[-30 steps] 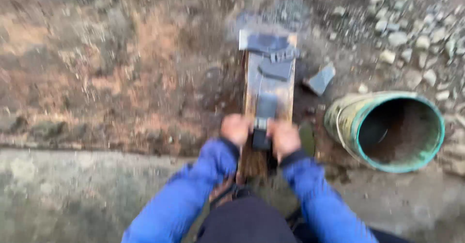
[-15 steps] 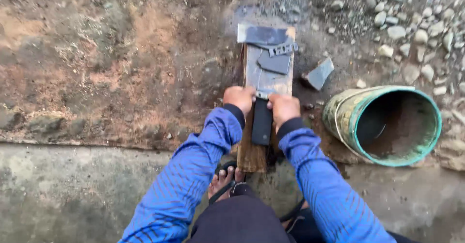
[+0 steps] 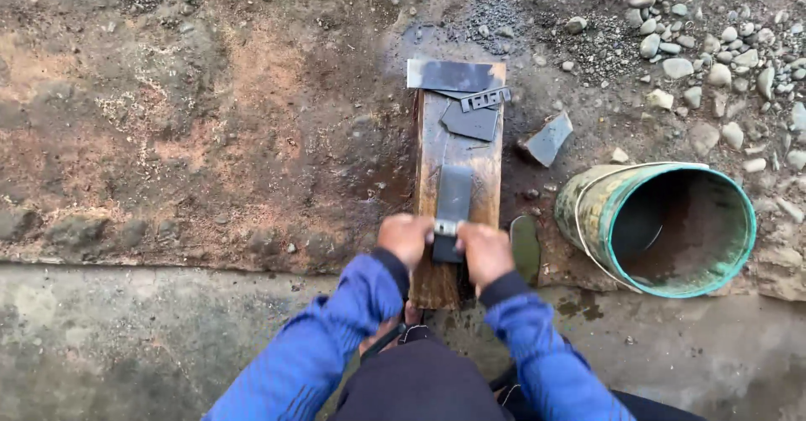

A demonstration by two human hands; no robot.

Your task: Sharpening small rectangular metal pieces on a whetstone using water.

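A narrow wooden plank (image 3: 480,154) lies lengthwise on the ground in front of me. On it rests a dark flat rectangular blade (image 3: 454,193), lying along the plank. My left hand (image 3: 405,238) and my right hand (image 3: 484,253) grip the blade's near end from either side, fingers closed on it. At the plank's far end lie a flat grey metal sheet (image 3: 451,75), a darker flat piece (image 3: 470,122) and a small notched metal bar (image 3: 484,98).
A green-rimmed bucket (image 3: 659,226) lies on its side to the right of the plank. A grey slab fragment (image 3: 548,140) sits right of the plank. Loose pebbles (image 3: 709,43) cover the upper right. A concrete strip (image 3: 126,337) runs along the bottom.
Both hands have pulled the blade back toward me along the plank from the further position half a second ago. The bucket and far-end pieces have not moved.
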